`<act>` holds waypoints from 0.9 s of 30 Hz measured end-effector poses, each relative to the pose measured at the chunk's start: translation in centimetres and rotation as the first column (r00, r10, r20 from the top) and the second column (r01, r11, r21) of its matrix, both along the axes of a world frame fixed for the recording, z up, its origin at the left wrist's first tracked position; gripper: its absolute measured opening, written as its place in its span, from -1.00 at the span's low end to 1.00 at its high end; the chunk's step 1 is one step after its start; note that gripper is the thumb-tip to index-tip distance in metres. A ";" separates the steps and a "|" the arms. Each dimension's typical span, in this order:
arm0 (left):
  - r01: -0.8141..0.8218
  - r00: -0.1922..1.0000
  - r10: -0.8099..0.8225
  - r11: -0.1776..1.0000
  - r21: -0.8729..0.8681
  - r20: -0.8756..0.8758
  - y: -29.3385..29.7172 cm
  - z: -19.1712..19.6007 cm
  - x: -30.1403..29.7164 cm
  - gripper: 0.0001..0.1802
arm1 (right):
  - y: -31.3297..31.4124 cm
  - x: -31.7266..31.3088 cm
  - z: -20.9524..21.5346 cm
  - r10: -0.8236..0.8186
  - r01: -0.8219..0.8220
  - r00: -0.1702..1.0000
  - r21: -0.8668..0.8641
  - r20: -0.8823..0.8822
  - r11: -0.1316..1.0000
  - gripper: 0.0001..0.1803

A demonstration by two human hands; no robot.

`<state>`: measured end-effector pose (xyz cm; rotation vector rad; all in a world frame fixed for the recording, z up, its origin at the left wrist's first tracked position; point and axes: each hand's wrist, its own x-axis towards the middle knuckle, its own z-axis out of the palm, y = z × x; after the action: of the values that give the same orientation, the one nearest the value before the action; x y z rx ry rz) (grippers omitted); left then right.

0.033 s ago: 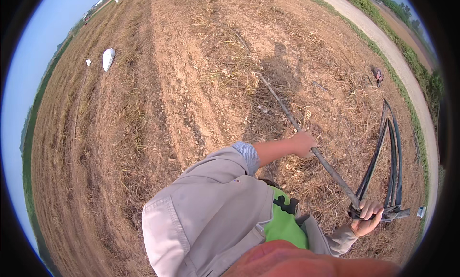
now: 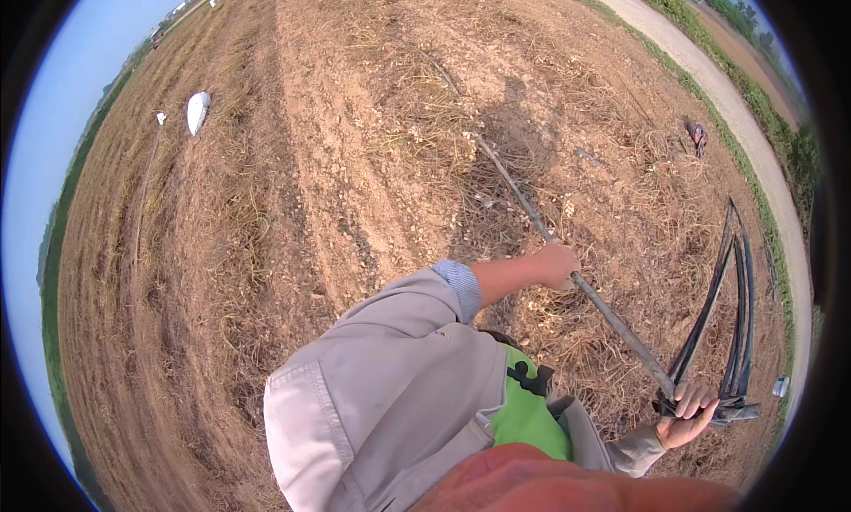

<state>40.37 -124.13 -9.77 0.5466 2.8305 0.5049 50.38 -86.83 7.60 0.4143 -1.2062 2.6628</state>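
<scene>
My left hand [image 2: 556, 265] is closed round the middle of a long greyish wooden pole [image 2: 514, 190]. The pole slants from dry plants on the ground ahead down to the lower right. There, my right hand [image 2: 690, 416] wraps round its near end. Long black flexible strips [image 2: 742, 317] are gathered at this same end, and loops of them rise beyond the right hand. Whether the strips are tied to the pole or only gripped against it, I cannot tell. The pole's far tip lies by a patch of pulled, dried plants [image 2: 425, 126] and is partly lost among them.
Dry brown field soil [image 2: 346, 211] with rows of withered plants spreads all round. A white sack [image 2: 198, 113] lies at the far left. A dark reddish bundle [image 2: 698, 136] lies at the right near a pale dirt track [image 2: 700, 64]. A small light-coloured item [image 2: 780, 387] sits at the right edge.
My right hand, with the pole's near end and the black strips, has shifted slightly right and toward me. My left hand has barely moved, left along with the pole.
</scene>
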 end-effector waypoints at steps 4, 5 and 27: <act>-0.012 0.999 0.018 0.992 -0.124 0.048 -3.8 -4.4 1.9 -0.68 | 18.4 3.1 1.1 -0.305 0.307 0.947 -0.003 0.102 0.952 -0.66; -0.022 1.000 0.021 0.995 -0.096 -0.016 -5.5 -5.0 2.9 -0.66 | 21.9 3.5 0.7 -0.514 0.515 0.842 0.038 0.161 0.856 -0.64; -0.559 0.546 0.785 0.082 0.825 0.293 -4.9 7.2 7.7 -0.43 | -33.0 -7.1 -13.0 0.320 -0.259 0.942 0.827 0.102 0.499 -0.69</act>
<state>48.10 -129.06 -2.61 -0.8597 2.5799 2.2816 43.27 -119.80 -5.40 0.8950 -2.5544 2.0327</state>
